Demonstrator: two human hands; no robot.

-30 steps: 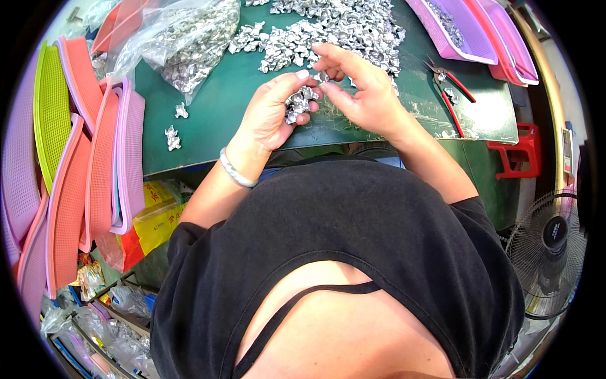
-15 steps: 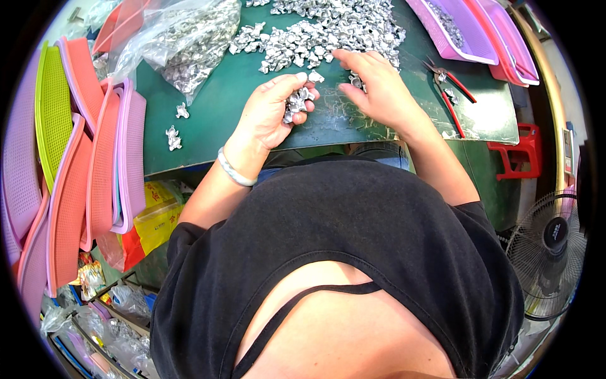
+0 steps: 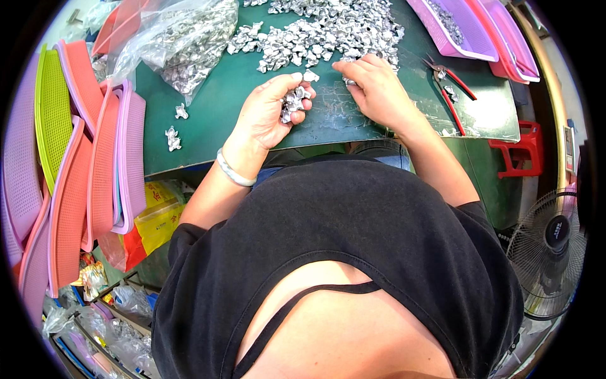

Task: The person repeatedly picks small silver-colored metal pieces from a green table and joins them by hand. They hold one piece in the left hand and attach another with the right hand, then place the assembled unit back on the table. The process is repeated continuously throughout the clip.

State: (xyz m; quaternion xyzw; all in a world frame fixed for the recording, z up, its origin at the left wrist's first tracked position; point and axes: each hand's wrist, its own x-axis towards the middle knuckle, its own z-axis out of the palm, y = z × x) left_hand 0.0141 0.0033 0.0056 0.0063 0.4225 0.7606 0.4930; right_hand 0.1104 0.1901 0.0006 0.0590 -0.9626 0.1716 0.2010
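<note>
Landmark: the pile of silver metal parts (image 3: 325, 41) on the green table (image 3: 214, 129). The left hand (image 3: 268, 110), at the pile's near side, has its grip closed: curled fingers retain a cluster of parts (image 3: 294, 103), while thumb and forefinger pinch a single part (image 3: 310, 76) above it. This hold presumably keeps the stock captive and presents one piece at a time. The right hand (image 3: 374, 88) lies at the pile's near-right edge, fingers bent, thumb close beneath; silver shows at its fingertips, but whether it is gripped cannot be told. Right of the pile, pliers (image 3: 452, 112) lie handles toward the person, probably for ready reach. Left of the pile rests a clear bag (image 3: 189, 60) of similar parts.
</note>
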